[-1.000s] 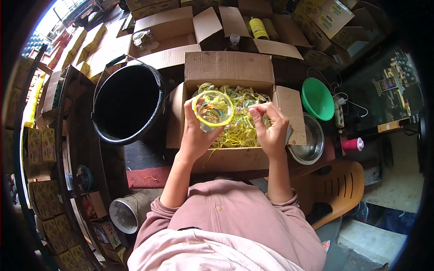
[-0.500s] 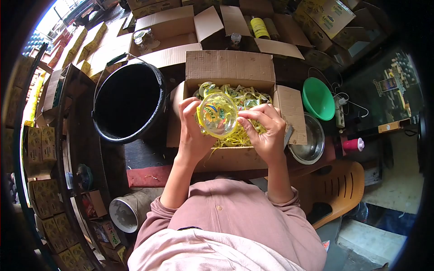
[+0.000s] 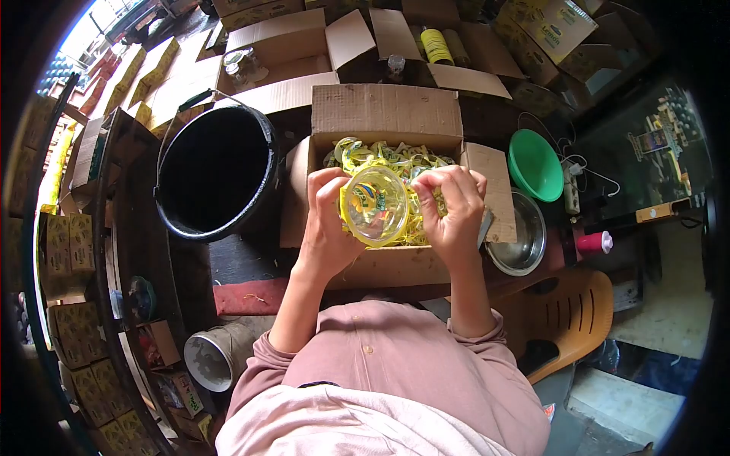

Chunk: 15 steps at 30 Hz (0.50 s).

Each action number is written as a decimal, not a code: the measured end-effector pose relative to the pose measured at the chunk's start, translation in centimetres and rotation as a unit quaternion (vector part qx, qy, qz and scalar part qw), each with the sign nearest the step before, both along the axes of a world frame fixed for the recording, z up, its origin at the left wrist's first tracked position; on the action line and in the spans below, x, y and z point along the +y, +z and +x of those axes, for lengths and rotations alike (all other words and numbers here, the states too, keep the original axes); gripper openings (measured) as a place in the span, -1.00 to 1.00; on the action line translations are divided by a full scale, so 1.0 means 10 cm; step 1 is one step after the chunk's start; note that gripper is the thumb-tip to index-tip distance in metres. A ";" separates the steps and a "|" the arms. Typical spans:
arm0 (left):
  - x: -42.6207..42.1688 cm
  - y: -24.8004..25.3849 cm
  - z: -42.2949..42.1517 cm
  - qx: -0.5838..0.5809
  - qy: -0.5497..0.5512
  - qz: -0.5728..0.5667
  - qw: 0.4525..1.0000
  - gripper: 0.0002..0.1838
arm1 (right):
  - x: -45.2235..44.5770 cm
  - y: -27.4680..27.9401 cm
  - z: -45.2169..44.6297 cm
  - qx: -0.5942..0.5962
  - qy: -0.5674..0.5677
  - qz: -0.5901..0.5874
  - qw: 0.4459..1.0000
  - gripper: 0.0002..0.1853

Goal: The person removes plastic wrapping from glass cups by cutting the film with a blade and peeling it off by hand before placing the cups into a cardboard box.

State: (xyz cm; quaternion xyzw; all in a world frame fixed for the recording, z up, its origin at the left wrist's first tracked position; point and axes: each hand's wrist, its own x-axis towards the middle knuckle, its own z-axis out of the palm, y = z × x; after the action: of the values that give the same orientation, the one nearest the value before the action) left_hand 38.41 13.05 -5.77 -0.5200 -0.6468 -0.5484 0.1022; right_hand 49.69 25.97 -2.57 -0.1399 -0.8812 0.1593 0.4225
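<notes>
A clear plastic cup (image 3: 376,204) with yellow and green print is in my left hand (image 3: 325,220), its round open end turned up toward me. The left fingers wrap round its left side. Just to the right of the cup, my right hand (image 3: 452,209) is closed in a pinch, apart from the rim; whatever its fingertips hold, if anything, is too small to make out. Below both hands stands an open cardboard box (image 3: 388,110) full of tangled yellow and clear plastic strips (image 3: 418,161).
Left of the box is a black bucket (image 3: 217,171). To the right are a green bowl (image 3: 536,166), a metal bowl (image 3: 525,247) and a pink cylinder (image 3: 591,243). An orange chair (image 3: 570,311) stands at lower right. Open cartons (image 3: 285,42) line the back.
My right hand has come away from the cup's rim and moved slightly right. The cup in my left hand has shifted a little right and down.
</notes>
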 end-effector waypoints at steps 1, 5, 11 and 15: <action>0.00 0.00 0.00 -0.003 -0.005 0.000 1.000 -0.25 | 0.01 0.02 0.01 0.002 -0.006 -0.006 1.000 -0.90; 0.01 0.02 -0.01 -0.003 0.004 -0.009 1.000 -0.26 | 0.06 -0.01 0.07 0.028 0.040 -0.052 0.997 -0.92; 0.01 0.02 0.00 -0.008 0.003 -0.017 1.000 -0.25 | 0.01 0.05 0.11 -0.011 0.079 -0.028 0.996 -0.91; 0.00 -0.01 -0.01 -0.020 -0.006 -0.021 1.000 -0.25 | -0.01 0.05 0.09 -0.024 0.061 0.005 0.998 -0.91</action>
State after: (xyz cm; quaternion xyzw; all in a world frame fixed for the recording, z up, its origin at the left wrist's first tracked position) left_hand 38.31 13.10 -5.83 -0.5149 -0.6569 -0.5456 0.0753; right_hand 50.58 25.91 -2.02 -0.0874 -0.8989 0.1766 0.3913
